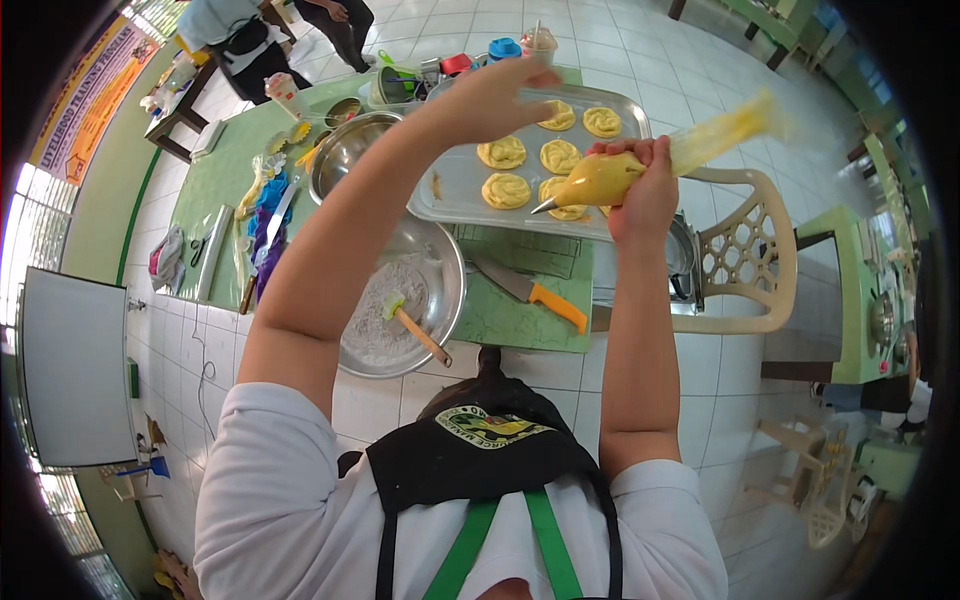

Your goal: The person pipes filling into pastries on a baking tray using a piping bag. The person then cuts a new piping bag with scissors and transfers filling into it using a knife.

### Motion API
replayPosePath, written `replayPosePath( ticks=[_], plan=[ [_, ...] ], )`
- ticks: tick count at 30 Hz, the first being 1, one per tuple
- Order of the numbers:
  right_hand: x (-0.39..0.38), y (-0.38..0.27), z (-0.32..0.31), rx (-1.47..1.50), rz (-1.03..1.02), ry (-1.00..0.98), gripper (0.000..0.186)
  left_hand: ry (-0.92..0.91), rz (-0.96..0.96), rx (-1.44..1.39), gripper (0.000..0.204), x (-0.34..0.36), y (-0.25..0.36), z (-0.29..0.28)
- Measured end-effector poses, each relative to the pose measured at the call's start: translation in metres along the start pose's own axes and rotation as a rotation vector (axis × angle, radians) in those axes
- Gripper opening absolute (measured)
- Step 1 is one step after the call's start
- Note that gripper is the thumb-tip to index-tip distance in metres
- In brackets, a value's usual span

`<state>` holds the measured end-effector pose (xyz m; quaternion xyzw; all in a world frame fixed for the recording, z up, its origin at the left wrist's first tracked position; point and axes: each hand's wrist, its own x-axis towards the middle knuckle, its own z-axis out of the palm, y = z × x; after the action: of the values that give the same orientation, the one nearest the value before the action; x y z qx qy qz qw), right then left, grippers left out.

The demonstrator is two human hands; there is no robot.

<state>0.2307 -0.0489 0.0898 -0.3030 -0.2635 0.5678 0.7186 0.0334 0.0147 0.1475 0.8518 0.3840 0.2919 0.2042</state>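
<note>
My right hand is wrapped round a piping bag filled with yellow dough. Its metal tip points left and down over the tray, and the loose clear top of the bag, smeared by motion, trails off to the right. Several piped yellow swirls lie in rows on the metal baking tray; the bag partly covers the nearest right ones. Above the tray's far left part, my left hand is raised with fingers stretched and apart, holding nothing. My left forearm hides part of the table.
A large steel bowl with floury residue and a spatula stands near me. Beside it lies an orange-handled knife. A smaller steel bowl and cups stand farther off. A plastic chair is at the right; people stand beyond the table.
</note>
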Motion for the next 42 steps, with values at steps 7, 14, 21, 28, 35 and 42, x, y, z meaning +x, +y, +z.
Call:
replayPosePath(
  ticks=[7, 14, 21, 28, 35, 42],
  plan=[
    [0.056, 0.027, -0.027, 0.087, -0.054, 0.286, 0.039, -0.093, -0.294, 0.428, 0.024, -0.023, -0.126, 0.077],
    [0.098, 0.066, -0.024, -0.006, -0.128, 0.444, 0.036, -0.044, -0.060, 0.473, 0.028, -0.013, -0.153, 0.104],
    [0.121, 0.097, -0.011, -0.208, -0.087, 0.397, 0.048, -0.060, -0.095, 0.324, 0.027, -0.002, -0.170, 0.101],
    [0.139, 0.129, -0.006, -0.287, -0.125, 0.375, 0.046, -0.019, -0.196, 0.033, 0.030, -0.003, -0.171, 0.099],
    [0.157, 0.152, -0.002, -0.282, -0.119, 0.362, 0.047, -0.060, -0.284, -0.023, 0.022, -0.004, -0.182, 0.097],
    [0.180, 0.179, -0.034, 0.288, -0.063, 0.065, 0.045, -0.247, -0.213, 0.065, 0.032, 0.014, -0.188, 0.094]
  ],
)
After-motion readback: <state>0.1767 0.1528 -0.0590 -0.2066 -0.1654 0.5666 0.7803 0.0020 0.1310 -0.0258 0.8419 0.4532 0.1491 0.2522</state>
